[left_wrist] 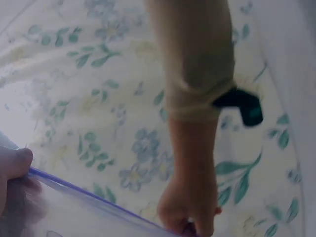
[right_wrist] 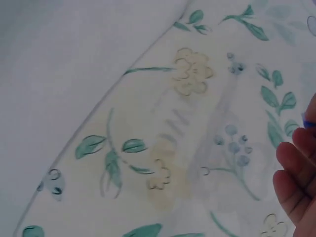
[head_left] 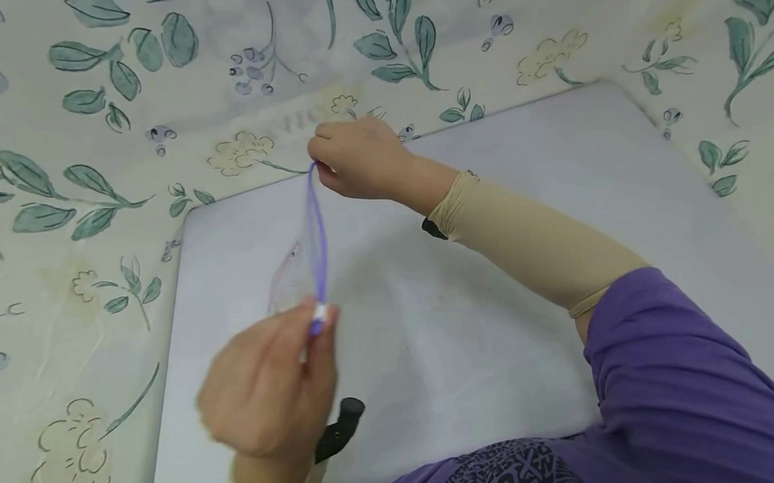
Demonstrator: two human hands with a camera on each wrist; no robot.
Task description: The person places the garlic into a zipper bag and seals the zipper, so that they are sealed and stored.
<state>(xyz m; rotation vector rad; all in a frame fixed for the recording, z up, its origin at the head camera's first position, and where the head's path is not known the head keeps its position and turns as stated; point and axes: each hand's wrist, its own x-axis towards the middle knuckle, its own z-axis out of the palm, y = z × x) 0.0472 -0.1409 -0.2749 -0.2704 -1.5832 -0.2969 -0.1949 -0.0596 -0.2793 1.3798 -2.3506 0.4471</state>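
Observation:
A clear plastic zip bag (head_left: 290, 274) with a purple-blue zip strip (head_left: 321, 246) is stretched between the two hands. My left hand (head_left: 267, 379), nearer the body, pinches one end of the strip beside a small white piece (head_left: 320, 312), perhaps a slider. At the far end, my right hand (head_left: 361, 159) pinches the strip's other end between thumb and fingers. The left wrist view shows the strip (left_wrist: 94, 197) running taut from the left thumb (left_wrist: 17, 163) to the right hand (left_wrist: 190, 210). Only curled right fingers (right_wrist: 294, 173) enter the right wrist view's edge.
Beneath the hands lies a white board (head_left: 473, 330) with rounded corners, on a cloth (head_left: 105, 260) printed with leaves and flowers. Black wrist mounts (head_left: 342, 428) stick out from both beige sleeves (head_left: 541, 240). A purple shirt (head_left: 676, 394) fills the lower right.

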